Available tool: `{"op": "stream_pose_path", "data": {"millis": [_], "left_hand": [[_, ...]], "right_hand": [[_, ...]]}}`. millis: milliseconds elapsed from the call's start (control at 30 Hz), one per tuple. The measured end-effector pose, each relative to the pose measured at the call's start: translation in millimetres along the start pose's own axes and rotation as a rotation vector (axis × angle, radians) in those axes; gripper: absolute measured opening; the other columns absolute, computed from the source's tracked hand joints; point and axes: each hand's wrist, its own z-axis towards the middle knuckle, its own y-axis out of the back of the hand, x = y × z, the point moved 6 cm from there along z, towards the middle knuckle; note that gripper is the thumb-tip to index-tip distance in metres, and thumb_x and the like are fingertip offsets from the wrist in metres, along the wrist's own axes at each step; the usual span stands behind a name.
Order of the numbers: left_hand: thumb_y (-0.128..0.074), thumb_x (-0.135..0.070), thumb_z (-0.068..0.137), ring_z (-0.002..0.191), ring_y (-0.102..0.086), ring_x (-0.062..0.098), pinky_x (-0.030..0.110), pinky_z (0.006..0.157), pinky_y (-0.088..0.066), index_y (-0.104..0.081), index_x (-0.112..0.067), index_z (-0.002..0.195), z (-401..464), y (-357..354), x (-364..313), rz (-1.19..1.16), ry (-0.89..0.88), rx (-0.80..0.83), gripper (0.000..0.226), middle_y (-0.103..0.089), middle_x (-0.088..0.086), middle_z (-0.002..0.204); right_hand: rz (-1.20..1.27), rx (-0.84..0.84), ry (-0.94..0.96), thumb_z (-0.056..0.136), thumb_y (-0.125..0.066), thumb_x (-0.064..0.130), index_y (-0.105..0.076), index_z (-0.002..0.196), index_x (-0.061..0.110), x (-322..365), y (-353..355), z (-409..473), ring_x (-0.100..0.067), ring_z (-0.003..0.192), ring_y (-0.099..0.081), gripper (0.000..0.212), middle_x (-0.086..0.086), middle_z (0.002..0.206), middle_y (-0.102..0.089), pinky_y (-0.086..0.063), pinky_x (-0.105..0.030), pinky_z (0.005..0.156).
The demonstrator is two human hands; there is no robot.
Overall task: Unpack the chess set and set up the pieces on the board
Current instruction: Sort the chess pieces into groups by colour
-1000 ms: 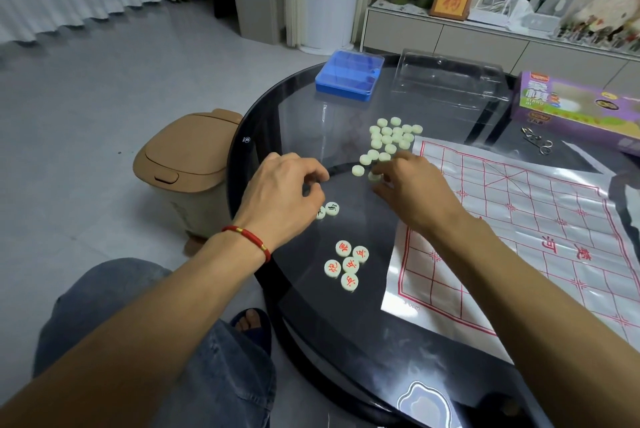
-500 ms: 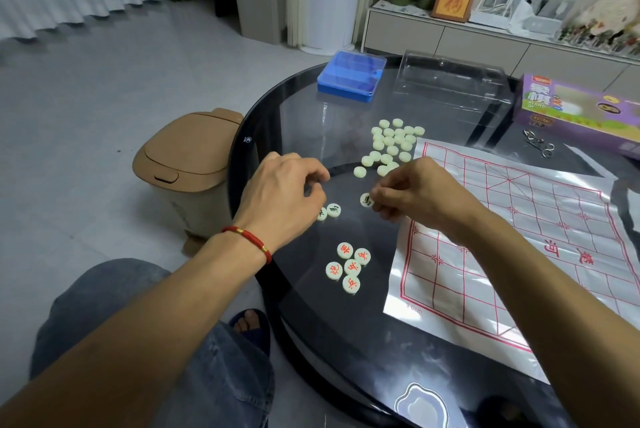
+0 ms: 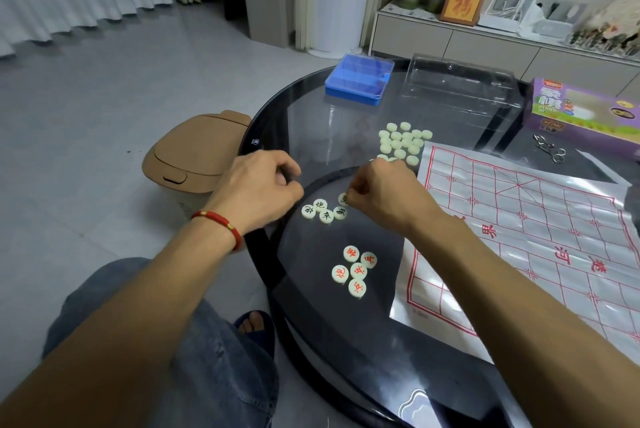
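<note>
Soft, even indoor light, moderately dim, with no hard shadows. The dark glass table shows pale glare streaks in the upper centre of the frame, and the plastic board sheet gleams at right. Wide-angle bending curves the frame edges; the upper right corner looks blurred.

Both forearms reach in from the bottom corners of the frame and converge toward its centre, backs of the hands up. The left hand, left of centre with a red cord round its wrist, has its fingers curled under with nothing seen in them. The right hand, just right of centre, curls its fingers to pinch a pale piece at their tips.
</note>
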Motion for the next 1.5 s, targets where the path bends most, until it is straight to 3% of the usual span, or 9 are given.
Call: {"op": "stream_pose_path", "data": {"millis": [267, 400, 600, 800, 933, 1233, 1300, 1400, 1500], "left_hand": [[-0.076, -0.048, 0.080, 0.094, -0.046, 0.014, 0.030, 0.089, -0.047, -0.038, -0.029, 0.149, -15.5, -33.3, -10.8, 0.152, -0.171, 0.274, 0.080, -0.040, -0.005, 0.115], [-0.081, -0.040, 0.079, 0.095, -0.047, 0.014, 0.034, 0.093, -0.048, -0.043, -0.027, 0.147, -11.0, -35.7, -20.0, 0.173, -0.209, 0.277, 0.079, -0.044, -0.004, 0.112], [-0.083, -0.028, 0.078, 0.100, -0.058, 0.017, 0.030, 0.090, -0.048, -0.066, -0.022, 0.126, 11.0, -35.8, -24.1, 0.192, -0.224, 0.167, 0.051, -0.055, -0.004, 0.103], [-0.087, -0.025, 0.075, 0.090, -0.061, 0.014, 0.025, 0.087, -0.049, -0.069, -0.019, 0.119, 42.5, -33.9, -16.7, 0.090, -0.138, 0.129, 0.048, -0.065, -0.003, 0.099], [-0.087, -0.025, 0.075, 0.090, -0.064, 0.017, 0.032, 0.091, -0.053, -0.068, -0.018, 0.121, 50.8, -35.1, -15.8, 0.028, -0.098, 0.123, 0.051, -0.064, -0.003, 0.096], [-0.077, -0.011, 0.081, 0.085, -0.060, 0.013, 0.026, 0.088, -0.051, -0.066, -0.024, 0.122, 50.5, -25.5, -17.4, 0.041, -0.102, 0.080, 0.044, -0.062, -0.002, 0.104], [-0.075, -0.011, 0.082, 0.078, -0.058, 0.007, 0.017, 0.080, -0.048, -0.070, -0.025, 0.114, 46.0, -20.2, -23.0, -0.015, -0.147, -0.011, 0.035, -0.063, -0.005, 0.098], [-0.075, -0.017, 0.083, 0.067, -0.060, -0.002, 0.009, 0.072, -0.050, -0.075, -0.027, 0.101, 40.0, -19.6, -30.0, -0.230, -0.146, -0.025, 0.021, -0.069, -0.010, 0.084], [-0.074, -0.014, 0.086, 0.069, -0.070, 0.007, 0.026, 0.074, -0.060, -0.077, -0.022, 0.097, 36.4, -30.0, -34.4, -0.502, -0.087, 0.082, 0.013, -0.074, -0.001, 0.078]], "right_hand": [[-0.066, 0.098, 0.147, 0.096, -0.062, 0.025, -0.073, 0.109, 0.013, 18.6, 2.4, -5.0, -0.025, 0.089, -0.065, 0.021, -0.009, 0.103, -0.071, -0.056, -0.042, 0.081], [-0.059, 0.234, 0.155, 0.085, -0.076, 0.043, -0.057, 0.136, 0.019, 23.1, -4.7, -14.5, -0.015, 0.098, -0.051, 0.059, -0.004, 0.119, -0.055, -0.052, -0.037, 0.091], [0.034, 0.142, 0.125, 0.081, -0.081, 0.030, -0.073, 0.105, 0.011, 22.6, -16.1, 6.3, -0.025, 0.082, -0.064, 0.032, -0.009, 0.090, -0.068, -0.054, -0.037, 0.077], [0.091, 0.095, 0.045, 0.083, -0.078, 0.020, -0.066, 0.081, 0.011, 14.5, -9.4, 28.1, -0.021, 0.068, -0.070, 0.015, -0.007, 0.078, -0.069, -0.056, -0.034, 0.065], [-0.028, -0.124, -0.004, 0.085, -0.073, 0.015, -0.074, 0.100, 0.012, -17.7, 15.0, 29.8, -0.028, 0.087, -0.064, 0.015, -0.010, 0.092, -0.070, -0.039, -0.027, 0.068], [-0.107, -0.158, 0.099, 0.087, -0.070, 0.015, -0.074, 0.090, 0.008, -17.5, 2.9, 21.2, -0.031, 0.078, -0.062, 0.009, -0.011, 0.087, -0.064, -0.051, -0.041, 0.066], [-0.004, -0.143, 0.064, 0.090, -0.068, 0.013, -0.075, 0.087, 0.008, -19.0, 5.0, 19.8, -0.027, 0.072, -0.064, 0.009, -0.010, 0.078, -0.069, -0.052, -0.039, 0.065], [0.538, -0.124, -0.077, 0.093, -0.069, 0.011, -0.077, 0.090, 0.003, -21.6, 18.7, 12.1, -0.012, 0.055, -0.062, 0.011, -0.008, 0.068, -0.072, -0.053, -0.028, 0.056], [0.920, -0.073, -0.077, 0.090, -0.071, 0.003, -0.072, 0.094, -0.010, -13.5, 28.6, 5.4, -0.013, 0.057, -0.065, 0.014, -0.014, 0.068, -0.071, -0.053, -0.021, 0.055]]}}
